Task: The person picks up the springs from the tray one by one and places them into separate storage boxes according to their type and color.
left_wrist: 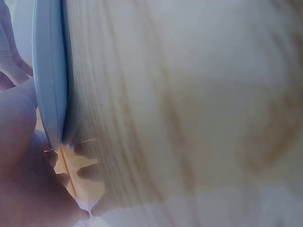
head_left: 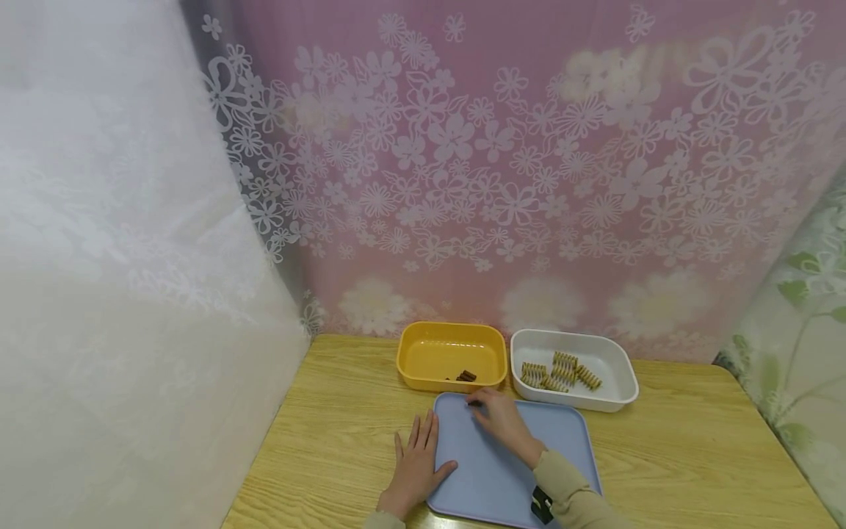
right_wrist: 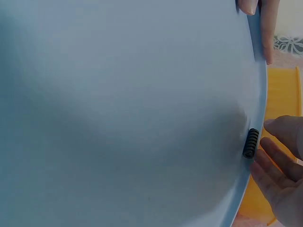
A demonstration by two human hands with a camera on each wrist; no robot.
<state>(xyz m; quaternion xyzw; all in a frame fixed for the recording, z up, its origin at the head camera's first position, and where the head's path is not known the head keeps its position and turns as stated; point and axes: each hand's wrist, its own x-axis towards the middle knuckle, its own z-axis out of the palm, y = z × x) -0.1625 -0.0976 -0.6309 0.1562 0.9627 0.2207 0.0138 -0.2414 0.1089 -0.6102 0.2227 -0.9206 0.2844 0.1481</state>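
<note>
A small dark coil spring (right_wrist: 251, 143) lies at the far edge of the blue tray (head_left: 485, 470), just inside its rim. My right hand (head_left: 504, 422) reaches across the tray to it. In the right wrist view the right hand's fingers (right_wrist: 279, 168) are right beside the spring, with thumb and fingers apart. My left hand (head_left: 415, 466) rests at the tray's left edge, its fingers straight and spread, thumb over the rim. In the left wrist view the left hand (left_wrist: 23, 161) shows along the tray's side wall (left_wrist: 51, 71).
Behind the tray stands a yellow bin (head_left: 423, 328) with several dark springs (head_left: 466, 375) at its near side. To its right is a white bin (head_left: 617, 367) holding several brass-coloured springs (head_left: 565, 367). A wooden table (head_left: 330, 419) carries everything, with a floral curtain (head_left: 496, 184) behind.
</note>
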